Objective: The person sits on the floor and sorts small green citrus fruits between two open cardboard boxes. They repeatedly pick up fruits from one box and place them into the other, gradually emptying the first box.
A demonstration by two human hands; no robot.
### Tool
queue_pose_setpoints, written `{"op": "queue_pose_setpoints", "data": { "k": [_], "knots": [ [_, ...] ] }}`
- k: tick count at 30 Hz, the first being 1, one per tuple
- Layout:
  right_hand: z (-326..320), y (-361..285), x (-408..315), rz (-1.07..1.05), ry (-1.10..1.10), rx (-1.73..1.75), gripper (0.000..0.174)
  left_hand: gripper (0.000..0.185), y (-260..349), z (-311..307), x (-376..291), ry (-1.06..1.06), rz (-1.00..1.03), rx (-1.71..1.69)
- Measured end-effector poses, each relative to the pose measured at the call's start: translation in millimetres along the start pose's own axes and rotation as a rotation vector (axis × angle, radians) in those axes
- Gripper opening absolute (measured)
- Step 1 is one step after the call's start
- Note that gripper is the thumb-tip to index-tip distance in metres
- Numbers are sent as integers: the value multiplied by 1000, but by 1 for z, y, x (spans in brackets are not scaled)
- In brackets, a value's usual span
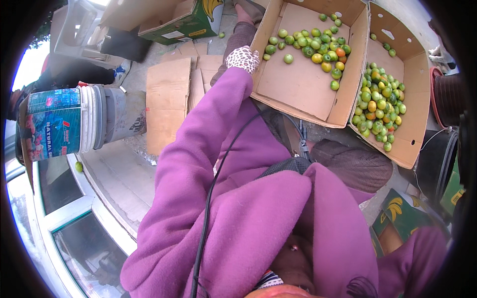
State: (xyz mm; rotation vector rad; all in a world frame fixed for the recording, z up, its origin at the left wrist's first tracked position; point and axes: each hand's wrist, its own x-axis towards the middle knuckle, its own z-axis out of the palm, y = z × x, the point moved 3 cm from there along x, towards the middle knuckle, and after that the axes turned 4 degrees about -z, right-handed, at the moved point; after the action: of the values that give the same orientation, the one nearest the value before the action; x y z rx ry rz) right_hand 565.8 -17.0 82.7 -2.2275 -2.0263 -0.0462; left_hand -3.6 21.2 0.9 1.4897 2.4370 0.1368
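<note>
My left hand [242,59], in a leopard-print glove, is at the left wall of a shallow cardboard box [277,87], its fingers curled at the rim. Small green tomatoes [315,44], a few turning orange or yellow, lie loose inside, mostly in the upper right half. A second cardboard box [413,138] stands against it on the right, with a denser heap of similar tomatoes [380,100]. My right hand is out of view; only its purple sleeve [413,260] shows at the lower right.
Stacked plastic buckets [123,115] lie or lean at left, beside flat cardboard pieces [167,104]. A banana carton [182,22] stands beyond. Another person's leg [89,74] shows at far left. Single tomatoes lie on a ledge [78,166] and the floor. A black cable [208,201] crosses my coat.
</note>
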Motion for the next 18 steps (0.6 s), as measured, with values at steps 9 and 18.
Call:
{"op": "queue_pose_setpoints", "data": {
  "k": [9,18],
  "knots": [
    [12,-5,-4,-2,-64,-18,29,41,1,0,3,-75,-32,7],
    [14,-2,-7,-4,-64,-28,28,40,1,0,1,-4,-9,-2]
  ]
}}
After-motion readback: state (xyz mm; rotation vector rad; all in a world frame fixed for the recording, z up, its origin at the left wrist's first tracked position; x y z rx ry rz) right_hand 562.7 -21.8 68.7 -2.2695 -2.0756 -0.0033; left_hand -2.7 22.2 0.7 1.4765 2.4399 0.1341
